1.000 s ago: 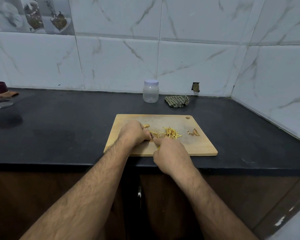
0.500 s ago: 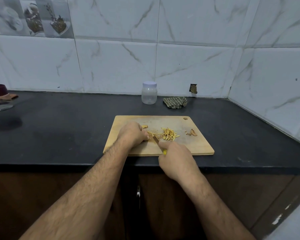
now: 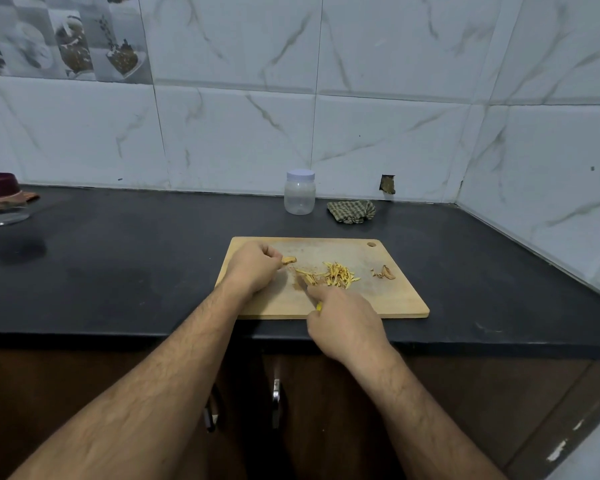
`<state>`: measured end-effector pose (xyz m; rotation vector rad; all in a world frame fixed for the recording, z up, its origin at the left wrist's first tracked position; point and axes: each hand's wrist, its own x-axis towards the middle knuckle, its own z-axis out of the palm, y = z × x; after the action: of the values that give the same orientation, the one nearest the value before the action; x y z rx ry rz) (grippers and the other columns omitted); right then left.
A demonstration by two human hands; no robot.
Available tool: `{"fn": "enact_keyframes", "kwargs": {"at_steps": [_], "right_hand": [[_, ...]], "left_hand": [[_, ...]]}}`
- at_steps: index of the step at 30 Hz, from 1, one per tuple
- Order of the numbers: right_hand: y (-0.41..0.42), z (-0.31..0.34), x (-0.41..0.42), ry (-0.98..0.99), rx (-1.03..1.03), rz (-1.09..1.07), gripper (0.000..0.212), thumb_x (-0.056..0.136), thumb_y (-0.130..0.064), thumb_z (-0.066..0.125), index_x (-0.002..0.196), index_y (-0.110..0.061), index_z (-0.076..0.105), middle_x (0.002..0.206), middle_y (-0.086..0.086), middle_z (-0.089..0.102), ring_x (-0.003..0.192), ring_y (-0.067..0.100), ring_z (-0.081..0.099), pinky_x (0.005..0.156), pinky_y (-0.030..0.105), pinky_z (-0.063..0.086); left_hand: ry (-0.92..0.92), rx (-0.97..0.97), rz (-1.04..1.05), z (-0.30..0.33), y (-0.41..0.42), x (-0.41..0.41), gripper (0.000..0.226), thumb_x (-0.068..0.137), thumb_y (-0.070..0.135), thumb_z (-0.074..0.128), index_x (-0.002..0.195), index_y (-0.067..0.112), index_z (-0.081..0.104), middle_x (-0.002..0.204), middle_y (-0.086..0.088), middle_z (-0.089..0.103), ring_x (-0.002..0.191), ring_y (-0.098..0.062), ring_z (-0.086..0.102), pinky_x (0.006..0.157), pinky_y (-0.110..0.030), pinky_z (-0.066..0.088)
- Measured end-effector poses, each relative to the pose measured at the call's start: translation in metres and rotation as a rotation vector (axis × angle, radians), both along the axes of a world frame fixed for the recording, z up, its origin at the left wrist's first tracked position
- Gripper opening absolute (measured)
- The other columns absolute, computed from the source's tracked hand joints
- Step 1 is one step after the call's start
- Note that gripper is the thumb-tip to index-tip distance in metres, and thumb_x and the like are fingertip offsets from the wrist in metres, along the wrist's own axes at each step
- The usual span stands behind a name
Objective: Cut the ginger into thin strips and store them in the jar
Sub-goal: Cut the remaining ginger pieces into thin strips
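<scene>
**Inspector A:** Head view. Materials and shapes?

**Inspector B:** A dark, matte stone surface backed by glossy white marble-pattern tiles. On it lies a rectangular pale wooden cutting board with rounded corners and a hanging hole at its far right corner. Behind the board stands a clear plastic jar, rounded, with a white lid on. Just right of the jar lies a crumpled checked cloth.

**Inspector A:** The ginger?

**Inspector B:** A loose heap of thin yellow ginger strips lies mid-board. A small uncut ginger piece sits left of the heap. Brownish peel scraps lie apart, towards the right edge.

**Inspector A:** State of each grip?

**Inspector B:** The left hand rests on the board with fingers curled; the ginger piece lies at its fingertips, but whether it is pinched I cannot tell. The right hand is closed round a yellow-handled knife, forefinger stretched along the blade, whose tip lies at the near-left edge of the heap.

**Inspector A:** Jar relative to the hands?

**Inspector B:** Well apart, beyond the board.
</scene>
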<state>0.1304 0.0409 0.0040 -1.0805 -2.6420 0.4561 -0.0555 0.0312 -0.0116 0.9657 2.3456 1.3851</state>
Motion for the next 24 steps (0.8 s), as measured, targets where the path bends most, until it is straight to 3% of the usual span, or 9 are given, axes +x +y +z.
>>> {"fn": "enact_keyframes", "kwargs": {"at_steps": [3,10,14,17,24], "right_hand": [[0.011,0.005,0.005,-0.043,-0.007,-0.065,0.054,0.095,-0.02,0.048,0.147,-0.032,0.044,0.133,-0.001,0.06,0.118,0.022,0.057,0.093,0.035,0.05],[0.012,0.013,-0.001,-0.04,-0.011,-0.043,0.054,0.094,-0.02,0.048,0.146,-0.035,0.044,0.137,-0.004,0.058,0.121,0.02,0.055,0.094,0.034,0.048],[0.016,0.016,-0.01,-0.098,-0.017,-0.037,0.053,0.094,-0.021,0.049,0.145,-0.036,0.045,0.135,-0.003,0.059,0.12,0.019,0.055,0.091,0.033,0.048],[0.022,0.02,-0.009,-0.125,-0.027,-0.071,0.053,0.093,-0.017,0.047,0.144,-0.033,0.048,0.133,-0.001,0.06,0.119,0.021,0.056,0.087,0.032,0.047],[0.02,0.019,-0.008,-0.097,-0.044,-0.041,0.053,0.093,-0.017,0.048,0.143,-0.032,0.049,0.134,-0.001,0.06,0.12,0.021,0.055,0.092,0.033,0.047]], "left_hand": [[0.183,-0.087,0.039,0.006,0.006,-0.004,0.016,0.09,0.016,0.057,0.098,0.022,0.069,0.092,0.008,0.066,0.082,-0.012,0.059,0.065,-0.025,0.044],[0.407,-0.255,-0.004,0.012,0.02,-0.011,0.024,0.094,0.024,0.058,0.115,0.022,0.069,0.114,0.004,0.069,0.106,-0.018,0.062,0.087,-0.031,0.051],[0.435,-0.327,-0.073,0.012,0.027,-0.014,0.02,0.091,0.034,0.064,0.109,0.029,0.071,0.109,0.007,0.071,0.103,-0.014,0.064,0.089,-0.029,0.051],[0.432,-0.355,-0.104,0.011,0.032,-0.013,0.015,0.089,0.027,0.063,0.098,0.032,0.073,0.104,0.008,0.072,0.098,-0.014,0.064,0.09,-0.034,0.053],[0.47,-0.369,-0.049,0.009,0.036,-0.01,0.012,0.087,0.026,0.063,0.086,0.024,0.075,0.088,0.005,0.072,0.086,-0.016,0.065,0.075,-0.031,0.055]]}}
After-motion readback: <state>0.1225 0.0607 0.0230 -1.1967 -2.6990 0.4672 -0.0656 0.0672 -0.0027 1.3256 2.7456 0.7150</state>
